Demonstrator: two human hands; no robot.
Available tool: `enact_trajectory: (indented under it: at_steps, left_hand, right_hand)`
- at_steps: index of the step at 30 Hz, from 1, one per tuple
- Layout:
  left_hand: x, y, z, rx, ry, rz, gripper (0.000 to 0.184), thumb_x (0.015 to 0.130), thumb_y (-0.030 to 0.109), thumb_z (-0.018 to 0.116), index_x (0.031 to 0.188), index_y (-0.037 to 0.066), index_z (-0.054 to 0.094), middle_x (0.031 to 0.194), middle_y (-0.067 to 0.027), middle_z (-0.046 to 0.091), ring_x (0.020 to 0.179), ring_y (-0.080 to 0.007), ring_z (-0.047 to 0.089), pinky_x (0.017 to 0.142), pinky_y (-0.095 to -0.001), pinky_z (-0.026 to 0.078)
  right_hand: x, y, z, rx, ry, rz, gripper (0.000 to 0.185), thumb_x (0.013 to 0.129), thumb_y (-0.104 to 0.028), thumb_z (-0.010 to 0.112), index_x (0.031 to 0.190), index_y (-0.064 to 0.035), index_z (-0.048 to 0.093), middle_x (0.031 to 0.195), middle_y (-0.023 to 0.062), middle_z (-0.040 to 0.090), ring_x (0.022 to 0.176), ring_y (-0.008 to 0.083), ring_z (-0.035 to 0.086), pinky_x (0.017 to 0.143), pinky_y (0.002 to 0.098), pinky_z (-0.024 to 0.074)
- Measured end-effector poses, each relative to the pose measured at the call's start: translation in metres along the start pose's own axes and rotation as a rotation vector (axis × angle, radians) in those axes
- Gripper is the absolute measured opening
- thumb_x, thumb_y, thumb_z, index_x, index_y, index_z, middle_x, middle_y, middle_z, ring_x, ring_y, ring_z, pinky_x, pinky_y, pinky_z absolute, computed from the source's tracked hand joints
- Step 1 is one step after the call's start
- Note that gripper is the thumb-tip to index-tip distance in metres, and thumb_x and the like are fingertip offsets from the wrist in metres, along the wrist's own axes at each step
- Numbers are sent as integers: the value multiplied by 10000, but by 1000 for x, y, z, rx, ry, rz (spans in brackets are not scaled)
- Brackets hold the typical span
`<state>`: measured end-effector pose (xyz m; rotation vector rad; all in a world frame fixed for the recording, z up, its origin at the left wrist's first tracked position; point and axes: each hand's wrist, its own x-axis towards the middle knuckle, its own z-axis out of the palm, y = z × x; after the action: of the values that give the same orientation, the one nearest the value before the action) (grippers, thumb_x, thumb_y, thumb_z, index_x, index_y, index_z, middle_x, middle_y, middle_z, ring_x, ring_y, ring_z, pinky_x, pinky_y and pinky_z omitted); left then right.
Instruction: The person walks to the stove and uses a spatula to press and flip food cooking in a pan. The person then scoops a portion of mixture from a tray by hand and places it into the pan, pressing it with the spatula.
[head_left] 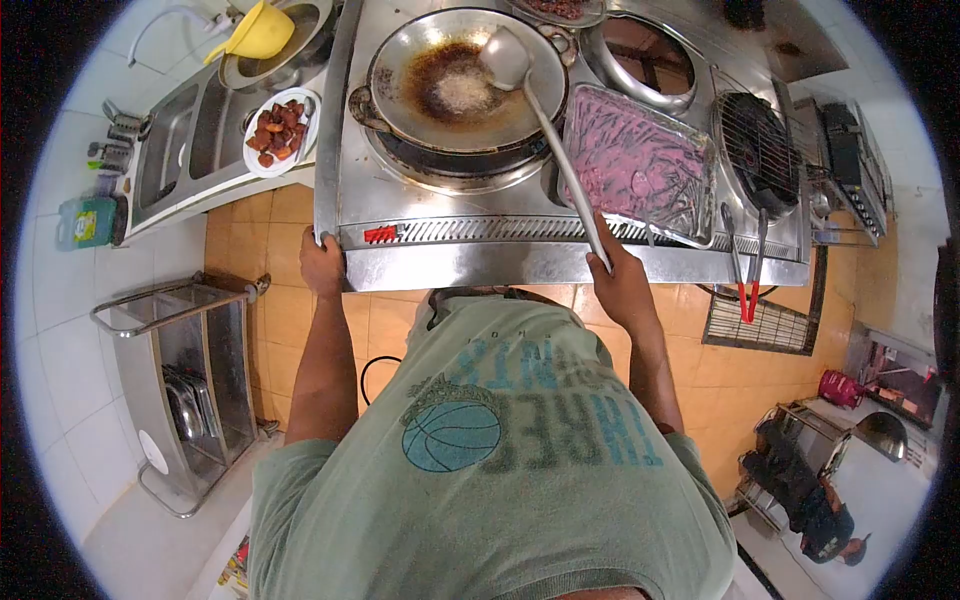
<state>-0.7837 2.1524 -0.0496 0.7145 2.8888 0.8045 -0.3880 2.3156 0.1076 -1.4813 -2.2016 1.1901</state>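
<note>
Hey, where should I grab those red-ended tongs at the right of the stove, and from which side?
Probably best by the red ends of the tongs, coming from the front, your side of the stove. The ends stick out past its front edge, while the metal arms spread apart away from you. Your right hand is nearer, but holds the ladle.

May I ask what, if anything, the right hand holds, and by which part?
The right hand holds the metal utensil by its handle, near the end.

long metal ladle (556,145) | slanted, head inside wok (395,75) | wok centre browned
</note>
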Motion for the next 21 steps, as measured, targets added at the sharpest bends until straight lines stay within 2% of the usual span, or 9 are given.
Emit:
enact_trajectory:
  at_steps: [3,9,12,15,21]
  left_hand:
    - [0,-3,2,-16,-19,-6,447,792,278,492,1157,20,515,1074,-220,579,977,-377,555,815,-451,441]
    - [1,-5,1,-13,-9,31,440,794,277,484,1146,15,521,1066,-227,580,948,-382,568,797,-455,448]
    - [2,-5,4,-39,-11,21,427,797,272,484,1137,17,525,1049,-226,585,933,-384,572,787,-456,451]
    - [1,-6,5,-37,-1,17,411,801,268,482,1123,18,531,1024,-224,592,917,-386,575,777,-456,452]
    - [-1,1,-1,-14,-25,17,397,807,265,477,1111,16,532,1006,-220,598,909,-383,578,774,-453,451]
  right_hand:
    - [1,8,2,-20,94,-250,560,836,-50,526,1360,-102,335,1084,266,562,976,404,565,808,396,470]
    - [1,4,1,-22,101,-100,559,843,-52,522,1364,-116,332,1071,272,566,983,405,561,814,398,465]
    - [-5,6,2,16,18,-27,563,845,-53,520,1368,-120,323,1065,272,568,980,408,560,809,399,466]
    - [-10,12,-1,10,63,-166,563,844,-56,514,1368,-118,319,1039,281,573,959,416,564,789,414,470]
    - [-4,8,-3,-16,29,9,555,845,-61,512,1363,-117,322,1030,291,569,924,431,565,759,447,470]
